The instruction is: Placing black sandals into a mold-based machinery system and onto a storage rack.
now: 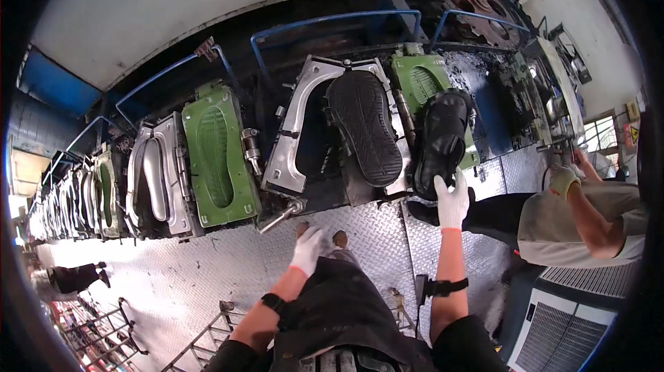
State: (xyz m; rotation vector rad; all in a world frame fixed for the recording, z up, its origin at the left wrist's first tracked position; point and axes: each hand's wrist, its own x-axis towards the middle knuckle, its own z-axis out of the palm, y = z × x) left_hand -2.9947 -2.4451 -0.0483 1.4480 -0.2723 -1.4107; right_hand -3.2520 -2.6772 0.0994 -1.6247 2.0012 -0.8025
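Nearest clothing: dark cloth garment on the wearer's body, at the lower edge between both forearms.
Left arm: angled up and inward, a dark watch at its wrist; the white-gloved left hand is held low before the moulds, near a silver metal rod handle.
Left grip: loosely part-open, fingers slightly bent, with nothing seen in it.
Right arm: nearly straight up, a black strap around the forearm; the white-gloved right hand reaches farther forward.
Right grip: fingers spread at the near end of the shoe (how firmly they close, I cannot tell).
Shoe: black moulded shoe, lying lengthwise across the near part of a green metal mould plate.
Centre mould: silver metal frame beside a black sole-shaped block with a patterned face.
Left mould: green rectangular metal mould, its ribbed sole-shaped cavity showing green inside.
Next mould: silver metal mould bearing a smooth silver foot-shaped core.
Right side: another person's gloved hand, well apart from the shoe.
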